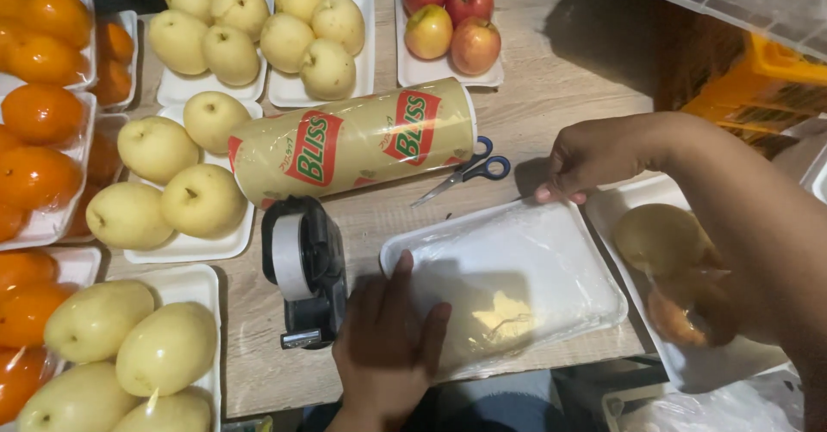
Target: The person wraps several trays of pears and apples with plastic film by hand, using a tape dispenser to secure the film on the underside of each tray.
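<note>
Left hand (pixel 389 337) flat, fingers spread, pressing near end of wrapped white tray (pixel 551 251) at table's (pixel 534 96) near edge. Right hand (pixel 590 161) curled at tray's far corner, perhaps pinching film. Scissors (pixel 465 172), tape dispenser (pixel 303 268) beside.

White tray, clear film, and fruit colour all round

Under the left hand (pixel 389 341) lay a white foam tray (pixel 508 281) under glossy clear film; beside that hand stood a black tape dispenser (pixel 306 268) with a white roll. Just beyond the right hand (pixel 594 158) were blue-handled scissors (pixel 465 172) and a pale yellow wrap roll (pixel 353 143) with red-and-green labels. Farther off sat yellow pears (pixel 202 199), red apples (pixel 452 18), orange fruit (pixel 39 113).
</note>
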